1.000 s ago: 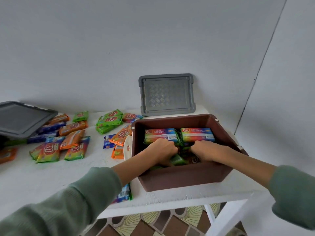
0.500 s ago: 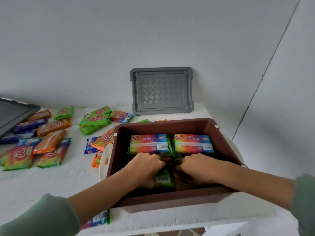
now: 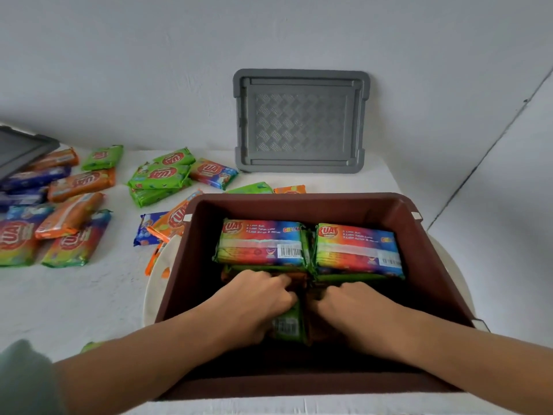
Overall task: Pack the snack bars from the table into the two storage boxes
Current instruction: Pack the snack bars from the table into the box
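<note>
A brown storage box (image 3: 431,235) stands at the table's front right. Two rainbow-wrapped snack packs (image 3: 263,245) (image 3: 357,250) lie side by side at its back. Both hands are down inside the box. My left hand (image 3: 257,298) grips a green snack bar (image 3: 288,324) standing on edge in the middle. My right hand (image 3: 356,304) is curled against the bars on the other side; what its fingers hold is hidden. Loose green bars (image 3: 163,175) and orange bars (image 3: 80,182) lie on the table to the left.
A grey lid (image 3: 300,121) leans against the back wall. Another dark lid (image 3: 21,148) shows at the far left edge. A white plate rim (image 3: 152,283) sticks out from under the box. The white wall closes in on the right.
The view has dropped closer over the box. Both hands have pushed a little deeper among the bars; the green bar stands more upright between them.
</note>
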Demonstrator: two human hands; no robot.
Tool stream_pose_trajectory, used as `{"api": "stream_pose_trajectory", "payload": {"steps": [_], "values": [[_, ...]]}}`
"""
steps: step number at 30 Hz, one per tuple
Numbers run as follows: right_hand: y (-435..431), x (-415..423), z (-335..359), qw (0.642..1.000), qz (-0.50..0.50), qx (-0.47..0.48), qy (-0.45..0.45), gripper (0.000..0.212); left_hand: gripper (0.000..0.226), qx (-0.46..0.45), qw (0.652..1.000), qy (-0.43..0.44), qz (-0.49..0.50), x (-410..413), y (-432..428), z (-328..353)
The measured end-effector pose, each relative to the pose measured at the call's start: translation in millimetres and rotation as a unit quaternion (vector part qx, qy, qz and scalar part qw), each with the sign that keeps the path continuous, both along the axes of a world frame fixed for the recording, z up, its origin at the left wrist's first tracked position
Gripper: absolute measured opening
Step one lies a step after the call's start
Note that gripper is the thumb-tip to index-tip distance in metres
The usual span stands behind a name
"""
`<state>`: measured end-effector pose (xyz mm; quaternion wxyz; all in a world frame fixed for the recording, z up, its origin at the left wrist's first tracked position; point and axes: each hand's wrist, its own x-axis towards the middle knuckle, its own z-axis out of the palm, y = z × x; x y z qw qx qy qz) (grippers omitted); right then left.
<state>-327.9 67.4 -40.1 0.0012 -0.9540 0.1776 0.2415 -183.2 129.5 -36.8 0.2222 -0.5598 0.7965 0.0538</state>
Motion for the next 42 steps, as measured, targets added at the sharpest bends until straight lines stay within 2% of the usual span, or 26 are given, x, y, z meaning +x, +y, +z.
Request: {"api": "stream_pose_trajectory", "payload": {"steps": [7, 16, 19, 22, 24, 27, 30, 32, 34, 36, 38, 40, 42], "values": [[0, 0, 0, 1.000, -0.015, -0.002, 0.006, 0.026, 0.059, 0.003, 1.000, 0.020, 0.006, 1, 0, -1], [-2, -1, -2, 1.000, -0.018, 0.002, -0.017, 0.027, 0.047, -0.002, 1.000, 0.025, 0.008, -5, 2, -2], [-2, -4, -5, 1.000, -0.012, 0.020, -0.011, 0.032, 0.036, -0.002, 0.999, 0.041, 0.015, -10, 5, -1], [-4, -5, -3, 0.998, -0.017, 0.060, -0.016, 0.033, 0.037, 0.024, 0.998, 0.061, 0.020, -10, 5, 1], [-5, -5, 3, 0.991, -0.038, 0.110, -0.059, 0.030, 0.038, 0.044, 0.993, 0.104, 0.039, -5, 4, 8], [-8, -1, 17, 0.975, -0.046, 0.163, -0.140, 0.024, 0.031, 0.032, 0.973, 0.223, 0.049, 7, 3, 29], [-20, 8, 52, 0.957, -0.061, 0.182, -0.216, 0.020, 0.019, -0.050, 0.928, 0.364, 0.060, 28, -9, 63], [-37, 18, 84, 0.940, -0.075, 0.175, -0.283, 0.012, 0.012, -0.110, 0.885, 0.440, 0.102, 51, -30, 89], [-60, 32, 107, 0.928, -0.094, 0.166, -0.321, 0.006, 0.009, -0.158, 0.858, 0.470, 0.135, 78, -59, 105], [-89, 51, 114, 0.927, -0.103, 0.153, -0.325, 0.009, 0.012, -0.170, 0.865, 0.444, 0.159, 104, -91, 103], [-123, 72, 100, 0.945, -0.107, 0.113, -0.287, 0.014, 0.020, -0.158, 0.891, 0.386, 0.180, 128, -121, 82], [-156, 91, 72, 0.962, -0.149, 0.079, -0.217, 0.036, 0.039, -0.112, 0.921, 0.314, 0.202, 145, -143, 49], [-177, 104, 37, 0.962, -0.214, 0.110, -0.129, 0.063, 0.061, -0.051, 0.945, 0.239, 0.216, 153, -157, 15]]}}
